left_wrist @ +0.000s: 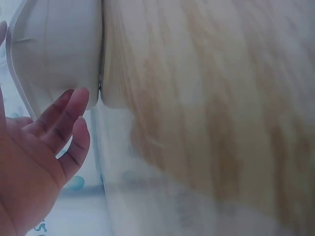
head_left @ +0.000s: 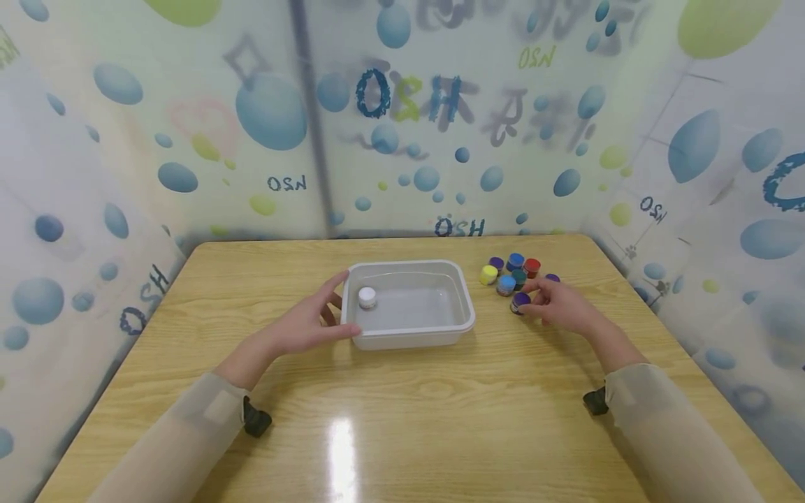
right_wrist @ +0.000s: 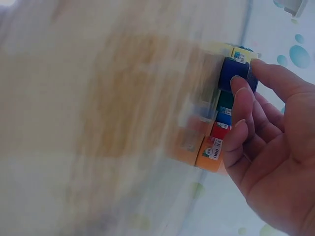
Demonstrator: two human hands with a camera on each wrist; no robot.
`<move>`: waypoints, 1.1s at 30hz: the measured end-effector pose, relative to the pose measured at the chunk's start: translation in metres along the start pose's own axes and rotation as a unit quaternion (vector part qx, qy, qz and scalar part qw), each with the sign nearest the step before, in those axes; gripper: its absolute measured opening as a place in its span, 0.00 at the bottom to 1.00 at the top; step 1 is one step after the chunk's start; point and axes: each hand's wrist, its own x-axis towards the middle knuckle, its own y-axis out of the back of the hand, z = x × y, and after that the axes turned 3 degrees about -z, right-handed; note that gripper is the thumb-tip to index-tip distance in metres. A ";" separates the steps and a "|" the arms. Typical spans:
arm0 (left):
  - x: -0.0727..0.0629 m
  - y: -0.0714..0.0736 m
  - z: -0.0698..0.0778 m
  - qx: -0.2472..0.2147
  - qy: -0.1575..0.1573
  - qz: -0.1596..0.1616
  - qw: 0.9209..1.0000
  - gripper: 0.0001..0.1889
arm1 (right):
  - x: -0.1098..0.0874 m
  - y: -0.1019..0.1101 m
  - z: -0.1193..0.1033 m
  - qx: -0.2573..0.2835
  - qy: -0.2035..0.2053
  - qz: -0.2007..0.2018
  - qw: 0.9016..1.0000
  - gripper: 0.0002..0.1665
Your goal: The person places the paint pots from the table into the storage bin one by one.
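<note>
A light grey plastic tray (head_left: pixel 411 332) rests on the table with a small white-lidded jar (head_left: pixel 367 298) inside, near its left end. My left hand (head_left: pixel 308 318) spans that end, thumb and index finger stretched along the rim. In the left wrist view, the other fingers (left_wrist: pixel 76 105) lie loosely bent against its outer wall. To the right, my right hand (head_left: pixel 562 306) pinches a dark purple-lidded paint jar (head_left: pixel 519 302) between thumb and fingers. The right wrist view shows this jar (right_wrist: pixel 232 72) at the fingertips, in front of the other jars.
Beyond the right hand several paint jars stand close together: yellow (head_left: pixel 488 275), light blue (head_left: pixel 506 285), dark green (head_left: pixel 518 279), blue (head_left: pixel 516 261) and red (head_left: pixel 532 267). Another purple-lidded jar (head_left: pixel 553 278) stands behind the hand. Patterned curtains (head_left: pixel 402 175) enclose the wooden table (head_left: pixel 415 412).
</note>
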 end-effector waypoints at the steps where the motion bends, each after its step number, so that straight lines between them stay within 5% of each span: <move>1: 0.000 0.000 0.000 -0.001 -0.002 0.000 1.000 0.59 | 0.000 0.000 0.000 0.002 -0.003 -0.002 1.000 0.30; 16: -0.002 -0.001 -0.001 -0.007 -0.015 -0.009 1.000 0.53 | -0.008 0.000 -0.008 0.018 0.030 0.042 0.999 0.29; 24: -0.001 -0.001 -0.001 -0.005 -0.014 -0.010 1.000 0.51 | -0.017 0.008 -0.051 0.030 0.077 0.076 0.994 0.27; 33: 0.000 -0.002 -0.002 0.007 -0.015 -0.007 1.000 0.51 | -0.010 0.004 -0.103 0.044 0.134 0.066 0.988 0.22</move>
